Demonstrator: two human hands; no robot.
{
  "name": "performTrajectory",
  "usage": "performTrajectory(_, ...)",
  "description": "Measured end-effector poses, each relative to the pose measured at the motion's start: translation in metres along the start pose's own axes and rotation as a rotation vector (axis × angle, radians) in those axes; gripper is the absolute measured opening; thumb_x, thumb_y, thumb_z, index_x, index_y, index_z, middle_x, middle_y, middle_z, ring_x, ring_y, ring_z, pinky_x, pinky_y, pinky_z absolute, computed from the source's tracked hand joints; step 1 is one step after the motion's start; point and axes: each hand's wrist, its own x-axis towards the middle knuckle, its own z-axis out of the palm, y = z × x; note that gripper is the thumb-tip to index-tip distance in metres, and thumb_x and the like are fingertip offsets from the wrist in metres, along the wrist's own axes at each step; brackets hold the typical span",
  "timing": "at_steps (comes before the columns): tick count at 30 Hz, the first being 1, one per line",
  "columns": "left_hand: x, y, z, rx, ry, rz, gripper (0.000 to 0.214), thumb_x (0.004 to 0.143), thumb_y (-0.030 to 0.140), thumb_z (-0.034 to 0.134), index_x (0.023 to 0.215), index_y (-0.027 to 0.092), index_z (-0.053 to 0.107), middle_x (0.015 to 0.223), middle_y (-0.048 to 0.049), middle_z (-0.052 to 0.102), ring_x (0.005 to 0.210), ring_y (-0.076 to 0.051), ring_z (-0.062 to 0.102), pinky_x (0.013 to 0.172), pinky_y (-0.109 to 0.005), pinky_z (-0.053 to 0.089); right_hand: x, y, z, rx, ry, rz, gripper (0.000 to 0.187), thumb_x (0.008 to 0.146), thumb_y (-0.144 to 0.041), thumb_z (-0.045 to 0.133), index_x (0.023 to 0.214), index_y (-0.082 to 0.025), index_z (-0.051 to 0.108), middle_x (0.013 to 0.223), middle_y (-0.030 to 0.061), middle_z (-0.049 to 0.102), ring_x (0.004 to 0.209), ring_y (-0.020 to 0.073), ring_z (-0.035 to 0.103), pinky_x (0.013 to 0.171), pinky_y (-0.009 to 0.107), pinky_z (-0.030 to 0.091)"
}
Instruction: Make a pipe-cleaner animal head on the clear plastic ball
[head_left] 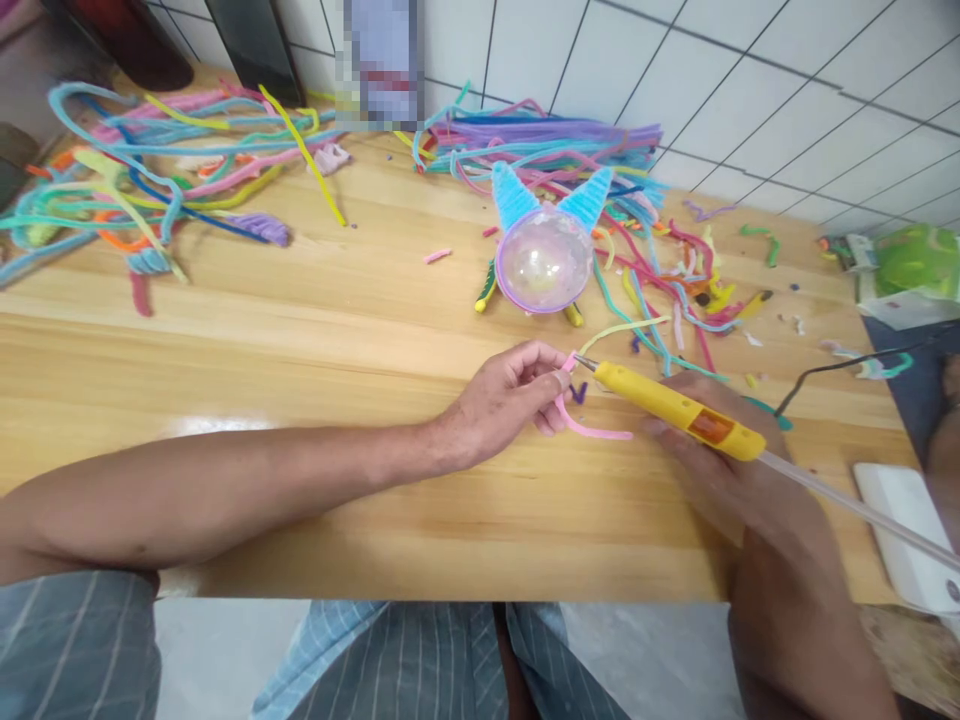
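My left hand pinches a short pink pipe cleaner just above the wooden table. My right hand grips a yellow glue gun with a clear glue stick trailing from its back. The gun's metal tip touches the upper end of the pink piece at my left fingertips. Beyond them stands a clear ball with a purple rim and two blue pipe-cleaner ears. A small purple scrap lies under the pink piece.
Heaps of coloured pipe cleaners cover the back left, and a second heap of pipe cleaners lies at the back middle. A green packet, a black cable and a white flat object sit at the right edge. A tiled wall stands behind.
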Motion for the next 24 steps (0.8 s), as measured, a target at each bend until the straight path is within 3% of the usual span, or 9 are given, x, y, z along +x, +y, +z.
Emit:
performTrajectory(9,0.0005,-0.0001,0.0004,-0.004,0.004,0.006,0.011,0.097,0.022,0.073,0.101,0.016,0.065,0.083,0.0011,0.073,0.062,-0.008,0.070,0.058,-0.020,0.061,-0.0013,0.0013,0.0000,0.007,-0.004,-0.005,0.013,0.102,-0.019,0.070,0.107,-0.030,0.065,0.098,-0.0023,0.070,0.086,0.0164,0.068,0.074,0.030,0.053)
performTrajectory(24,-0.0004,-0.0004,0.0000,0.015,-0.009,0.027,0.010,0.100,0.023,0.071,0.102,0.016,0.065,0.083,0.0010,0.073,0.062,-0.008,0.070,0.059,-0.020,0.061,-0.0013,0.0005,0.0000,-0.037,-0.018,-0.016,0.012,0.103,-0.021,0.069,0.108,-0.030,0.063,0.096,-0.0020,0.069,0.083,0.0165,0.067,0.073,0.031,0.052)
